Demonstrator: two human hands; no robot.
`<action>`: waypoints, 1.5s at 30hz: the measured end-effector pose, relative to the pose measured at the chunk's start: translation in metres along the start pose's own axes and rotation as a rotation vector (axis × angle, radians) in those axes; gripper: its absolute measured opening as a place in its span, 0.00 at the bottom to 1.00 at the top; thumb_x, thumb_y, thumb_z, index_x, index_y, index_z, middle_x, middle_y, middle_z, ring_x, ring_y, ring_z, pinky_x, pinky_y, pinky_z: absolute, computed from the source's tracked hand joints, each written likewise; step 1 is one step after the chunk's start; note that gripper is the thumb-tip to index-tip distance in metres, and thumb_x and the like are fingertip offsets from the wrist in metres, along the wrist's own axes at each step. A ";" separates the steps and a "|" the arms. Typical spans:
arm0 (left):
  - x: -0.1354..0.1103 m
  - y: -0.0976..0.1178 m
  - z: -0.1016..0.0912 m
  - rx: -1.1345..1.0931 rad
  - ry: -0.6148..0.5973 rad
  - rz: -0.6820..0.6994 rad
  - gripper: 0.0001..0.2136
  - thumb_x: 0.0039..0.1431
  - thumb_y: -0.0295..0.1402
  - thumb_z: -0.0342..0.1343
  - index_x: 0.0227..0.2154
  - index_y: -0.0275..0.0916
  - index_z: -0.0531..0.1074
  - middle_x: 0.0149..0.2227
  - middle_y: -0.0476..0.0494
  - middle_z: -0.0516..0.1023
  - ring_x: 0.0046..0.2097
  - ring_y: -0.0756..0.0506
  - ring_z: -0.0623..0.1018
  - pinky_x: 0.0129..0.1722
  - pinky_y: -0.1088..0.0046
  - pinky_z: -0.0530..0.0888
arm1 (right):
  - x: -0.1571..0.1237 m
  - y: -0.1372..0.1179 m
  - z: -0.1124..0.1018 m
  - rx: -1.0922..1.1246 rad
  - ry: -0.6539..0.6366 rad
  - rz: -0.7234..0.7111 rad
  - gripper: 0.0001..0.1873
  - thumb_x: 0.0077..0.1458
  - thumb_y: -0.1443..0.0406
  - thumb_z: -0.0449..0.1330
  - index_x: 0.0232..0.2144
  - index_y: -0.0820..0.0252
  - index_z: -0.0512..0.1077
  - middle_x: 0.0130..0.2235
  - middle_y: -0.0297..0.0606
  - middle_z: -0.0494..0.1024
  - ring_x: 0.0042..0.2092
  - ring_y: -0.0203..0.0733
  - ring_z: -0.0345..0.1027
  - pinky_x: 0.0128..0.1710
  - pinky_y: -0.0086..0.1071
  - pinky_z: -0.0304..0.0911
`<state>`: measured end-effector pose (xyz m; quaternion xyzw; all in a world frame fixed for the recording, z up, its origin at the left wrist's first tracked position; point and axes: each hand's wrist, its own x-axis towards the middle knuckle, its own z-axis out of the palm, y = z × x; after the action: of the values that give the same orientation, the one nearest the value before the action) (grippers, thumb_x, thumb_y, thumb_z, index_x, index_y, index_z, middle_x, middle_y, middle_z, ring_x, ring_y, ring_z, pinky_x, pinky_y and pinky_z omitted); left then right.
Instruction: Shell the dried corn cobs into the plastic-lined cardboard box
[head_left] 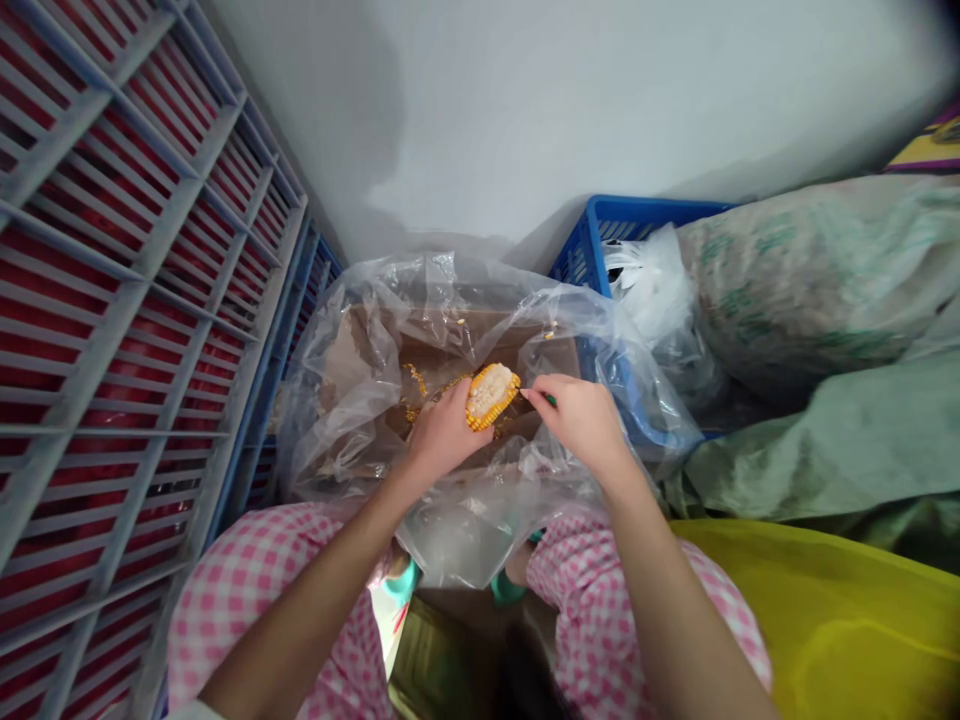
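My left hand [444, 432] is wrapped round a corn cob [493, 396], whose upper face is stripped pale while yellow kernels stay along its sides. At the cob's right end, my right hand [581, 412] pinches a small tool with a green handle [551, 400]; its thin tip is close to the kernels, and most of it is hidden in my fingers. Both hands are above a cardboard box [491, 335] lined with a clear plastic bag [337, 455]. Loose yellow kernels [414, 380] lie in the box.
Stacked plastic crates [142, 290] rise on the left. A blue crate [592, 245] with white plastic bags [656, 280] stands at right, beside a full woven sack [817, 280]. A yellow tub [847, 610] is near my right leg. The white wall [525, 110] closes off the back.
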<state>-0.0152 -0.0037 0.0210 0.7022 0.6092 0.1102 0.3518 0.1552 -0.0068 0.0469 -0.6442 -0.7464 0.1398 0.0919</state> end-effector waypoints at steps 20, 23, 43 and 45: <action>0.006 -0.003 -0.008 -0.408 -0.052 0.026 0.26 0.43 0.36 0.60 0.47 0.39 0.63 0.43 0.46 0.74 0.42 0.45 0.74 0.41 0.72 0.69 | -0.005 0.016 -0.021 0.126 0.032 0.020 0.14 0.56 0.58 0.52 0.23 0.57 0.68 0.26 0.31 0.73 0.26 0.33 0.60 0.26 0.28 0.46; 0.006 -0.006 -0.007 -0.327 -0.040 0.050 0.26 0.43 0.36 0.59 0.48 0.41 0.62 0.44 0.46 0.74 0.41 0.45 0.74 0.40 0.71 0.69 | -0.005 0.016 -0.020 0.088 0.033 0.011 0.14 0.57 0.59 0.52 0.23 0.57 0.68 0.26 0.31 0.73 0.26 0.34 0.62 0.26 0.28 0.46; 0.004 -0.005 -0.008 -0.790 -0.188 -0.152 0.22 0.43 0.39 0.59 0.42 0.38 0.65 0.39 0.45 0.74 0.39 0.46 0.74 0.39 0.71 0.69 | 0.010 0.002 0.006 0.532 0.155 0.108 0.18 0.55 0.55 0.52 0.20 0.59 0.65 0.17 0.27 0.59 0.22 0.31 0.51 0.24 0.25 0.47; 0.003 -0.003 -0.011 -0.826 -0.199 -0.171 0.23 0.42 0.38 0.61 0.42 0.38 0.65 0.40 0.45 0.74 0.39 0.46 0.74 0.39 0.71 0.69 | 0.009 0.002 0.001 0.524 0.145 0.073 0.17 0.55 0.56 0.52 0.20 0.60 0.65 0.18 0.27 0.60 0.22 0.31 0.52 0.24 0.25 0.48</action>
<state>-0.0237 0.0027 0.0261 0.4566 0.5332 0.2468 0.6681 0.1556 0.0025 0.0446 -0.6331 -0.6526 0.2847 0.3037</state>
